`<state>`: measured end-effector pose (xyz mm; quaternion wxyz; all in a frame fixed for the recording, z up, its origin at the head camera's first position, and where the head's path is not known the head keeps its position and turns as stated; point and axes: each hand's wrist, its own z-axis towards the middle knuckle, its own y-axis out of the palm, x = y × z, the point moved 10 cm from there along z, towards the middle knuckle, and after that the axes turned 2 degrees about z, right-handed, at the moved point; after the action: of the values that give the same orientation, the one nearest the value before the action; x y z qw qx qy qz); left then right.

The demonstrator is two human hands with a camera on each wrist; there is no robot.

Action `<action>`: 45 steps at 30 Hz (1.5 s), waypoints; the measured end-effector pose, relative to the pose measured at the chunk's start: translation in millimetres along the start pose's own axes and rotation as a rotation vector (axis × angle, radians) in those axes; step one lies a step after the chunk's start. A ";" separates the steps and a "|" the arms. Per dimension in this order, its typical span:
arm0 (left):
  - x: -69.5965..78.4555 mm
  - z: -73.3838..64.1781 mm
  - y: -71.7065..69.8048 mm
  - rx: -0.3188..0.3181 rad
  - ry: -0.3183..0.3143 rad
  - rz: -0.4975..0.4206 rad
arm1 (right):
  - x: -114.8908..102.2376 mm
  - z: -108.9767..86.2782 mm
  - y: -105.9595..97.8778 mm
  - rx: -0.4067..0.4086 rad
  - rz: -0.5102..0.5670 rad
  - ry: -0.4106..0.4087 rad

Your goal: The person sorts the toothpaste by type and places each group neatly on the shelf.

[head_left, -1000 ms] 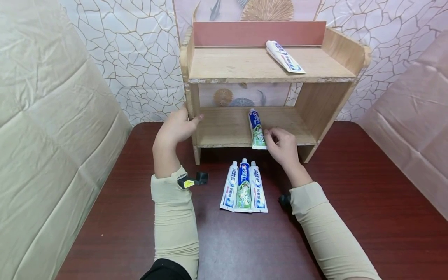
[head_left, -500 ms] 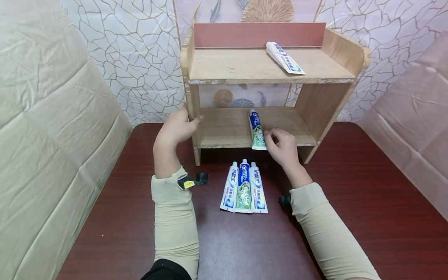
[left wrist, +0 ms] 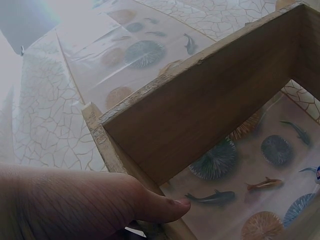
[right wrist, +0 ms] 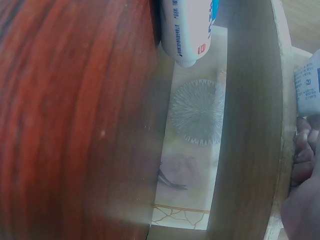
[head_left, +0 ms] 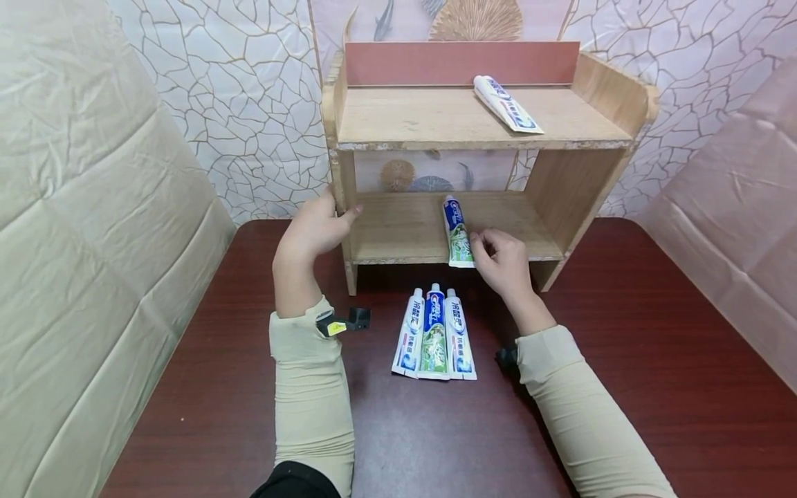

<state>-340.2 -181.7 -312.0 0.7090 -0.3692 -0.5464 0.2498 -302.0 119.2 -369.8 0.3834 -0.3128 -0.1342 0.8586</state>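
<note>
On the lower board of a wooden shelf rack [head_left: 405, 221] lies a blue-and-green toothpaste tube [head_left: 457, 235], cap toward the back. My right hand [head_left: 503, 259] pinches this tube near its flat end, at the board's front edge. In the right wrist view the curled fingers [right wrist: 302, 155] show only at the right border. My left hand [head_left: 314, 225] grips the rack's left side panel, its thumb [left wrist: 167, 206] on the inner side; the other fingers are mostly hidden. A white toothpaste tube [head_left: 507, 105] lies slanted on the upper board.
Three more tubes lie side by side on the dark red table [head_left: 411, 436] before the rack: a white tube [head_left: 409, 335], a blue-green tube [head_left: 434, 335] and another white tube [head_left: 459, 337]. A pinkish back strip [head_left: 461, 63] edges the upper board. Patterned sheeting [head_left: 230, 104] hangs behind.
</note>
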 end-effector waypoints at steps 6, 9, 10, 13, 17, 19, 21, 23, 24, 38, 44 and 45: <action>-0.3 -1.1 -0.3 -0.007 -0.008 0.001 | -0.1 0.0 0.9 -0.001 0.002 -0.005; -0.9 -1.3 0.2 -0.012 -0.013 0.000 | -1.1 0.0 0.4 0.002 0.001 -0.010; -1.0 -1.2 0.3 -0.012 -0.013 -0.002 | -1.4 0.0 0.0 0.004 0.001 -0.011; -1.4 -0.9 0.9 -0.012 -0.013 -0.003 | -1.7 -0.4 -0.6 0.006 0.000 -0.012; -1.9 0.1 1.6 -0.011 -0.008 -0.003 | -0.9 -0.9 -0.9 0.006 0.001 -0.011; -2.1 0.7 1.9 -0.011 -0.004 -0.003 | -0.3 -0.9 -0.7 0.004 0.000 -0.008; -2.0 0.8 1.8 -0.008 -0.001 -0.005 | -0.1 -0.7 -0.6 0.005 -0.001 -0.007; -1.8 0.8 1.6 -0.007 -0.001 -0.005 | -0.4 -0.3 -0.7 0.005 -0.001 -0.009; -1.8 0.8 1.5 -0.007 -0.001 -0.004 | -0.7 -0.2 -0.6 0.005 -0.003 -0.011; -6.3 3.7 7.7 -0.040 -0.018 0.008 | -1.6 -1.7 -0.5 0.001 -0.018 -0.010; -6.8 3.1 7.3 -0.045 -0.027 -0.009 | -3.8 -1.2 -1.2 0.009 -0.015 -0.021; -6.9 3.0 7.1 -0.045 -0.029 -0.012 | -4.4 -1.0 -1.3 0.012 -0.014 -0.023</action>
<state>-344.6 -181.9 -321.4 0.6939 -0.3783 -0.5643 0.2387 -298.3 116.8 -368.1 0.3895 -0.2995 -0.1355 0.8603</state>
